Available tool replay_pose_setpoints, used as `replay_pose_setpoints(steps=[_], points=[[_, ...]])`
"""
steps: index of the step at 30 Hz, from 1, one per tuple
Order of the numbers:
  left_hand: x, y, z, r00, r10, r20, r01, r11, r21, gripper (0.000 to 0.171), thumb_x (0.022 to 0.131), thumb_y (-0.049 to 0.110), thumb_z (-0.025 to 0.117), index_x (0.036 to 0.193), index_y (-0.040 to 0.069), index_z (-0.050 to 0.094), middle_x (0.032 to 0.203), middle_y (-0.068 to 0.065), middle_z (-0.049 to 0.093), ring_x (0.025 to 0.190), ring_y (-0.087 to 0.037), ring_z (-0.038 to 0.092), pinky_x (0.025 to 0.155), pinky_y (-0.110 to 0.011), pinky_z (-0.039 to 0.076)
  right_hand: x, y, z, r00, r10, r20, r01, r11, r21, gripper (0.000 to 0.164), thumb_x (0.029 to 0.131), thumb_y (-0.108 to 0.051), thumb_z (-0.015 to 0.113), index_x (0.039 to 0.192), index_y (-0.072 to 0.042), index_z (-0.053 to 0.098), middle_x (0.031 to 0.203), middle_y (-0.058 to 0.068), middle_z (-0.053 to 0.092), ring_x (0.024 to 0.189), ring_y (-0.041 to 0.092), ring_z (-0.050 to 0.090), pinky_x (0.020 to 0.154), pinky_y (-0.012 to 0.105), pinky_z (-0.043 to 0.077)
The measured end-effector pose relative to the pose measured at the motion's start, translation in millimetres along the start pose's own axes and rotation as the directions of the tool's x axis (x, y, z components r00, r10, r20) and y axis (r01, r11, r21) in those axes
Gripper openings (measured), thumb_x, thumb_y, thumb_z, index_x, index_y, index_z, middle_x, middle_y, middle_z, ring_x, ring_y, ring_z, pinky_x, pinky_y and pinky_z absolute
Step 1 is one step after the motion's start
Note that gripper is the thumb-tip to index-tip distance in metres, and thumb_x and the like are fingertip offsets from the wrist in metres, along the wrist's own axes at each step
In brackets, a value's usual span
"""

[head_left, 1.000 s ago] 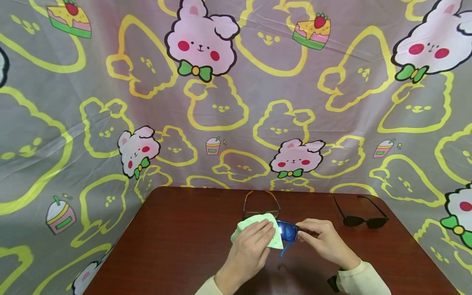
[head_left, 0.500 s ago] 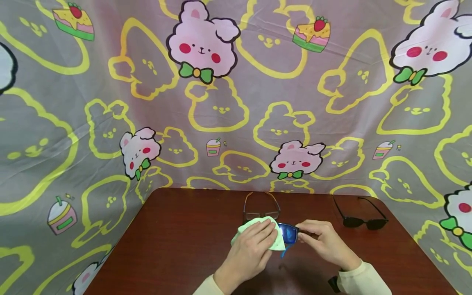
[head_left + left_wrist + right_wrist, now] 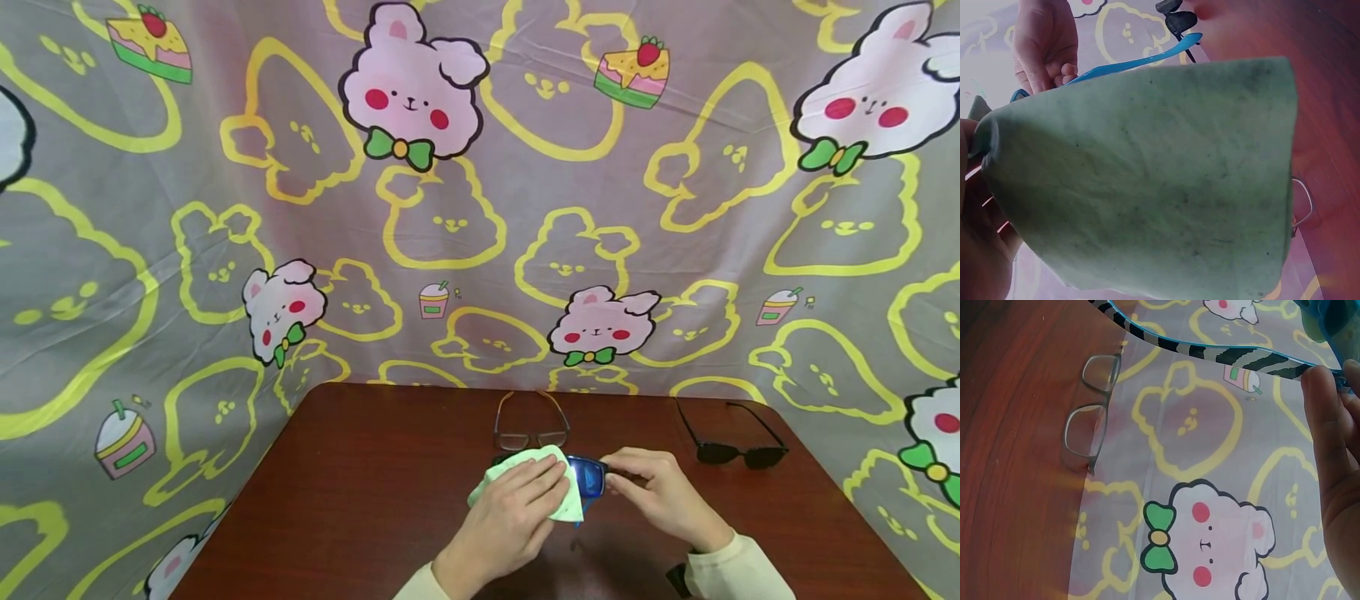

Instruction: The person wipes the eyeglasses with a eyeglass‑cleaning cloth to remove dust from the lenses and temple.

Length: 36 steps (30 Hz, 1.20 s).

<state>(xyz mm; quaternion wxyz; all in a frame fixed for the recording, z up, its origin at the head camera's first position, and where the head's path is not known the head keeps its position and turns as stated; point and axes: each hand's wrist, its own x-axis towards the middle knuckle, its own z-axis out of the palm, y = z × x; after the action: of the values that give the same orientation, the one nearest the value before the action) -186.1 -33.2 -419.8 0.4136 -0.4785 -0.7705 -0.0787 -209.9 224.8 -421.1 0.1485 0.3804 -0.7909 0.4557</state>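
My right hand (image 3: 663, 492) pinches a pair of blue-lensed sunglasses (image 3: 588, 477) at the hinge end of the frame, above the table. In the right wrist view one temple (image 3: 1210, 354) shows zebra stripes. A pale green cloth (image 3: 564, 500) is draped over the other lens, and my left hand (image 3: 510, 517) holds it there, thumb below and fingers on top. The left wrist view is mostly filled by the hanging cloth (image 3: 1147, 181), with a blue temple (image 3: 1141, 61) reaching out past its upper edge. The covered lens is hidden.
Clear eyeglasses (image 3: 532, 437) lie just behind the cloth on the brown table (image 3: 360, 483). Black sunglasses (image 3: 741, 452) rest at the right back. A patterned curtain (image 3: 480, 183) stands along the back and sides. Something dark (image 3: 678, 577) is by the right cuff.
My left hand and the cloth have shifted slightly down and right over the lens, uncovering the clear eyeglasses more. The right hand keeps its grip almost still.
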Motion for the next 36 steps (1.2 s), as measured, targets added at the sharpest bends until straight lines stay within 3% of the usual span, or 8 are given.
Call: replay_pose_setpoints(steps=[4, 7, 12, 28, 33, 36], points=[[0.0, -0.4, 0.4, 1.000, 0.009, 0.001, -0.009, 1.000, -0.015, 0.038, 0.081, 0.017, 0.059, 0.118, 0.009, 0.065, 0.126, -0.006, 0.060, 0.125, -0.018, 0.048, 0.103, -0.032, 0.035, -0.8, 1.6, -0.3, 1.000, 0.003, 0.001, -0.003, 1.000, -0.004, 0.021, 0.088, 0.000, 0.063, 0.105, -0.010, 0.069, 0.090, -0.003, 0.065, 0.067, 0.015, 0.062, 0.055, 0.030, 0.054], [0.6, -0.4, 1.7, 1.000, 0.005, 0.001, -0.005, 1.000, -0.026, 0.034, 0.089, 0.017, 0.048, 0.117, 0.010, 0.065, 0.126, -0.006, 0.060, 0.125, -0.018, 0.048, 0.103, -0.033, 0.035, -0.8, 1.8, -0.8, 1.000, 0.008, 0.004, -0.008, 1.000, -0.004, 0.021, 0.088, -0.001, 0.063, 0.105, -0.010, 0.069, 0.090, -0.003, 0.065, 0.067, 0.015, 0.062, 0.056, 0.031, 0.054], [0.6, 0.4, 4.0, 1.000, -0.019, -0.005, 0.019, 0.999, -0.037, 0.041, 0.098, 0.020, 0.030, 0.117, 0.014, 0.066, 0.129, -0.011, 0.057, 0.127, -0.023, 0.046, 0.103, -0.038, 0.035, -0.1, 0.1, -1.3, 1.000, 0.016, 0.008, -0.016, 1.000, -0.001, 0.021, 0.088, -0.002, 0.064, 0.106, -0.011, 0.070, 0.090, -0.004, 0.065, 0.068, 0.012, 0.062, 0.055, 0.033, 0.054], [5.8, 6.9, 2.4, 1.000, -0.013, 0.011, 0.013, 0.999, -0.045, 0.039, 0.101, 0.023, 0.030, 0.117, 0.017, 0.065, 0.130, -0.009, 0.056, 0.128, -0.021, 0.044, 0.103, -0.034, 0.036, 0.5, -4.4, -2.4, 0.999, -0.001, 0.032, 0.001, 1.000, 0.016, 0.023, 0.087, 0.001, 0.062, 0.105, -0.013, 0.070, 0.090, -0.005, 0.066, 0.068, 0.018, 0.062, 0.058, 0.026, 0.053], [5.7, 8.2, 0.2, 1.000, -0.009, 0.011, 0.009, 0.999, -0.034, 0.035, 0.095, 0.020, 0.043, 0.123, 0.012, 0.063, 0.132, -0.008, 0.055, 0.129, -0.019, 0.044, 0.103, -0.035, 0.035, -1.9, -5.4, -4.0, 0.999, -0.021, 0.044, 0.020, 1.000, 0.016, 0.024, 0.088, 0.001, 0.061, 0.106, -0.011, 0.069, 0.091, -0.004, 0.066, 0.068, 0.019, 0.062, 0.057, 0.026, 0.053], [5.9, 7.9, -0.6, 1.000, -0.008, 0.011, 0.008, 1.000, -0.026, 0.037, 0.094, 0.020, 0.042, 0.123, 0.009, 0.062, 0.132, -0.007, 0.055, 0.129, -0.019, 0.043, 0.104, -0.034, 0.035, -1.8, -6.1, -4.2, 0.999, -0.017, 0.048, 0.016, 1.000, 0.015, 0.024, 0.088, 0.000, 0.061, 0.107, -0.012, 0.069, 0.092, -0.004, 0.066, 0.069, 0.019, 0.063, 0.058, 0.026, 0.053]])
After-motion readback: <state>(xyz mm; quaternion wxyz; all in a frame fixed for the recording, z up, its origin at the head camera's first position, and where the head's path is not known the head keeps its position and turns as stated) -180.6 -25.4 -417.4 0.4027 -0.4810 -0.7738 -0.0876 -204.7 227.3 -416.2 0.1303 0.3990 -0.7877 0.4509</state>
